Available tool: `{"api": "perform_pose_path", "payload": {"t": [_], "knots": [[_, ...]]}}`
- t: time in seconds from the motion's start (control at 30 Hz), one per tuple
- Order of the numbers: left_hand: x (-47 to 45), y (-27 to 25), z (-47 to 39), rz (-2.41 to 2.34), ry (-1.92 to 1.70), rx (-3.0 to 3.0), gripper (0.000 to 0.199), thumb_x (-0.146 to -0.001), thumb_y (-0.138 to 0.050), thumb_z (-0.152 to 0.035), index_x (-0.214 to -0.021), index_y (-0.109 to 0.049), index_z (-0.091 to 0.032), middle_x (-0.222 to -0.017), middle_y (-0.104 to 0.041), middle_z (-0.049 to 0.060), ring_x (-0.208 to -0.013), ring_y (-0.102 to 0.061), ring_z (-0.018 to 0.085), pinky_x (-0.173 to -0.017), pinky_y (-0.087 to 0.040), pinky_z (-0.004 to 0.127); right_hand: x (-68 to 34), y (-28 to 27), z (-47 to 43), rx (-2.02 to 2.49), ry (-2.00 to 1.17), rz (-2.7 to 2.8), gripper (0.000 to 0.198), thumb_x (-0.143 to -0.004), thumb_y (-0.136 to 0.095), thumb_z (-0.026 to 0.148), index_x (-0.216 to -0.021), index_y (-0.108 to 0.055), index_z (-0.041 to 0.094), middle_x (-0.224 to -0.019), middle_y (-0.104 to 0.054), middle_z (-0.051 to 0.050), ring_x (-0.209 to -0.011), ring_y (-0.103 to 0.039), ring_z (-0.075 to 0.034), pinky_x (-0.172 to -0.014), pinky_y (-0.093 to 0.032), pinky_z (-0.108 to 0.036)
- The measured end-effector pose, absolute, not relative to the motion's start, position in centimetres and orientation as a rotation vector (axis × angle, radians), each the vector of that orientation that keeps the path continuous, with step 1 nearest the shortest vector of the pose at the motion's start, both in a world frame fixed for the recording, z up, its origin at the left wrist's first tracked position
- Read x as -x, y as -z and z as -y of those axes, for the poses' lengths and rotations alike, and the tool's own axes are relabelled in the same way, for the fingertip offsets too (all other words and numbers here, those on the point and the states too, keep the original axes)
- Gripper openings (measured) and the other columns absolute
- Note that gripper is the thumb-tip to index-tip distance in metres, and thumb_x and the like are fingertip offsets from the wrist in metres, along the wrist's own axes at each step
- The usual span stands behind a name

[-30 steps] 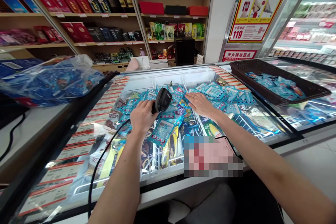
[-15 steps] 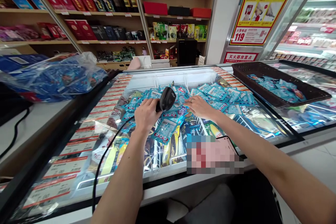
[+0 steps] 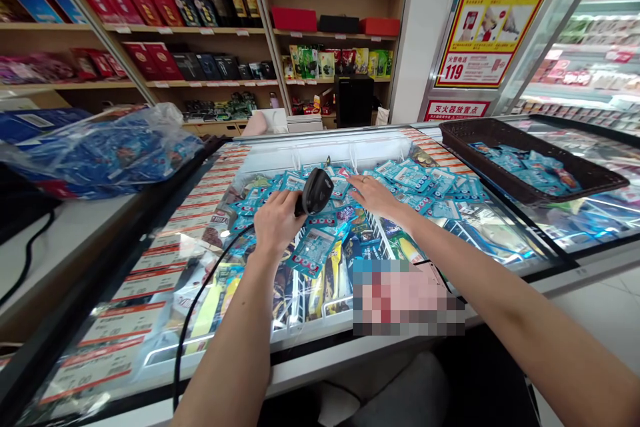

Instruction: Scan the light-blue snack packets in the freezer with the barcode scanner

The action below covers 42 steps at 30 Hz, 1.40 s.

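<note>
My left hand [image 3: 277,221] is wrapped round the handle of a black barcode scanner [image 3: 317,191], whose cable runs down beside my forearm. Below the scanner's head lies a blue packet [image 3: 313,248] with a printed label facing up. My right hand [image 3: 374,196] reaches over the spread of blue packets [image 3: 413,175], palm down with its fingers stretched out. Its fingertips are at the packets by the middle of the heap; whether they touch one I cannot make out. The packets lie on the glass top of a chest freezer [image 3: 200,267].
A brown plastic tray [image 3: 530,197] with more blue packets stands at the right. A clear bag of blue packs [image 3: 115,150] lies at the left. A partly blurred phone [image 3: 434,280] rests near the freezer's front edge. Stocked shelves [image 3: 200,29] stand behind.
My right hand has moved slightly left and away from me over the packets, its fingers stretching out more. The scanner stays nearly in place in my left hand.
</note>
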State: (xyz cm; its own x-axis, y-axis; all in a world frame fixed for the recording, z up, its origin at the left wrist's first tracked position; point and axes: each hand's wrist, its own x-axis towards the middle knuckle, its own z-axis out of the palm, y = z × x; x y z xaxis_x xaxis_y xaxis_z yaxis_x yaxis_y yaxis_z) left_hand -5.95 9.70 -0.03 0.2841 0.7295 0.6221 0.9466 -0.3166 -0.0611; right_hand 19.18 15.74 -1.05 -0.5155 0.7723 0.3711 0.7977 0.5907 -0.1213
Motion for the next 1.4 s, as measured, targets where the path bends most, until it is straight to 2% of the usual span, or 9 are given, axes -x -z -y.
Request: {"api": "perform_pose_path", "payload": {"t": [0.13,0.3,0.53,0.63,0.7,0.83,1.07,1.27,1.4], "knots": [[6.1,0.1,-9.8,1.505,0.722,2.141,0.025,-0.078,-0.052,-0.033,-0.100,-0.058,-0.021,-0.089,-0.064,0.007,-0.093,-0.056,0.026,-0.068,-0.041,0.033,-17.6,1.3,-17.4,1.410,-0.007,2.386,0.055,-0.092,-0.033,0.047,-0.134,-0.040,0.013,-0.127,-0.054,-0.015,-0.120,-0.046,-0.026,-0.097,-0.034,-0.039],[6.2,0.2,-9.9,1.517,0.729,2.150,0.026,-0.078,-0.052,-0.032,-0.100,-0.058,-0.022,-0.089,-0.064,0.007,-0.093,-0.056,0.026,-0.067,-0.041,0.033,-15.9,1.4,-18.1,1.643,-0.011,2.202,0.080,-0.074,-0.052,0.065,-0.131,-0.042,0.010,-0.114,-0.059,-0.021,-0.111,-0.049,-0.035,-0.092,-0.036,-0.048],[6.4,0.2,-9.8,1.525,0.761,2.125,0.028,-0.077,-0.051,-0.031,-0.103,-0.057,-0.021,-0.090,-0.063,0.007,-0.095,-0.055,0.026,-0.070,-0.041,0.033,-15.7,1.0,-18.8,1.495,-0.289,1.919,0.088,-0.065,-0.071,0.034,-0.137,-0.027,0.010,-0.121,-0.051,-0.018,-0.108,-0.052,-0.026,-0.089,-0.042,-0.037],[6.3,0.2,-9.8,1.522,0.754,2.124,0.027,-0.078,-0.050,-0.030,-0.102,-0.057,-0.021,-0.090,-0.063,0.007,-0.094,-0.055,0.025,-0.070,-0.041,0.032,-16.3,0.9,-18.9,1.395,-0.420,1.752,0.081,-0.067,-0.066,0.026,-0.137,-0.027,0.011,-0.105,-0.060,-0.010,-0.091,-0.059,-0.020,-0.083,-0.046,-0.034],[6.2,0.1,-9.7,1.513,0.734,2.128,0.026,-0.078,-0.050,-0.030,-0.101,-0.057,-0.021,-0.090,-0.063,0.007,-0.094,-0.055,0.025,-0.069,-0.041,0.031,-17.3,1.0,-18.9,1.331,-0.479,1.635,0.069,-0.068,-0.063,0.025,-0.130,-0.037,0.014,-0.092,-0.063,-0.004,-0.079,-0.060,-0.017,-0.078,-0.049,-0.033],[5.9,0.0,-9.6,1.463,0.707,2.152,0.025,-0.078,-0.051,-0.030,-0.101,-0.057,-0.022,-0.090,-0.064,0.005,-0.093,-0.056,0.024,-0.066,-0.040,0.031,-21.0,1.1,-18.1,1.131,-0.569,1.534,0.029,-0.071,-0.059,0.032,-0.095,-0.061,0.016,-0.078,-0.064,-0.002,-0.069,-0.060,-0.015,-0.068,-0.050,-0.031],[4.4,0.0,-9.2,1.359,0.635,2.196,0.024,-0.079,-0.050,-0.029,-0.101,-0.058,-0.021,-0.089,-0.063,0.005,-0.090,-0.057,0.023,-0.065,-0.040,0.030,-26.3,0.8,-13.7,1.124,-0.285,1.519,0.033,-0.085,-0.046,0.045,-0.105,-0.059,0.021,-0.090,-0.065,-0.005,-0.077,-0.060,-0.018,-0.063,-0.048,-0.029],[2.3,-0.1,-8.9,1.296,0.622,2.281,0.026,-0.078,-0.050,-0.025,-0.103,-0.058,-0.021,-0.091,-0.064,0.006,-0.091,-0.057,0.021,-0.069,-0.042,0.029,-26.7,0.7,-12.0,1.213,-0.337,1.582,0.038,-0.092,-0.031,0.046,-0.120,-0.045,0.026,-0.076,-0.058,-0.001,-0.045,-0.053,-0.013,-0.048,-0.044,-0.028],[1.1,-0.5,-9.4,1.291,0.629,2.329,0.025,-0.077,-0.051,-0.026,-0.100,-0.058,-0.021,-0.092,-0.064,0.005,-0.091,-0.057,0.021,-0.071,-0.043,0.028,-27.5,0.9,-12.7,1.218,-0.364,1.583,0.038,-0.091,-0.032,0.045,-0.124,-0.042,0.027,-0.083,-0.060,-0.001,-0.048,-0.056,-0.013,-0.052,-0.047,-0.028]]}}
